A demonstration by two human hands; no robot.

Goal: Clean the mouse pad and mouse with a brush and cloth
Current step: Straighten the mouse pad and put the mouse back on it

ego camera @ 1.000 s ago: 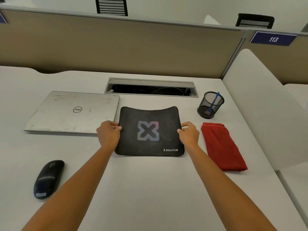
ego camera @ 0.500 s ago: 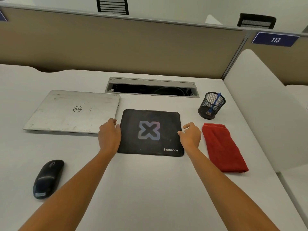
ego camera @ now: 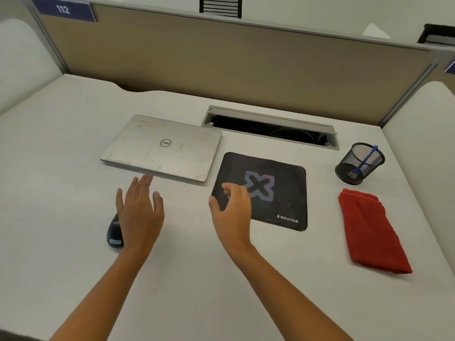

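The black mouse pad [ego camera: 280, 183] with an X logo lies flat on the white desk [ego camera: 197, 279]. My left hand [ego camera: 140, 212] hovers with spread fingers over the black mouse [ego camera: 113, 232], hiding most of it. My right hand [ego camera: 231, 210] hangs over the pad's near left corner, fingers loosely curled and holding nothing. A folded red cloth [ego camera: 369, 230] lies right of the pad. A blue brush [ego camera: 366, 159] stands in a black mesh cup [ego camera: 359, 164] at the far right.
A closed silver laptop [ego camera: 162, 148] lies left of the pad. Behind it a cable slot [ego camera: 270, 127] stands open in the desk. A tan partition [ego camera: 221, 70] closes off the back, and white side panels flank the desk.
Both hands have let go of the mouse pad, which now lies flat. My left hand moved left over the mouse, my right moved to the pad's left corner. The view turned left.
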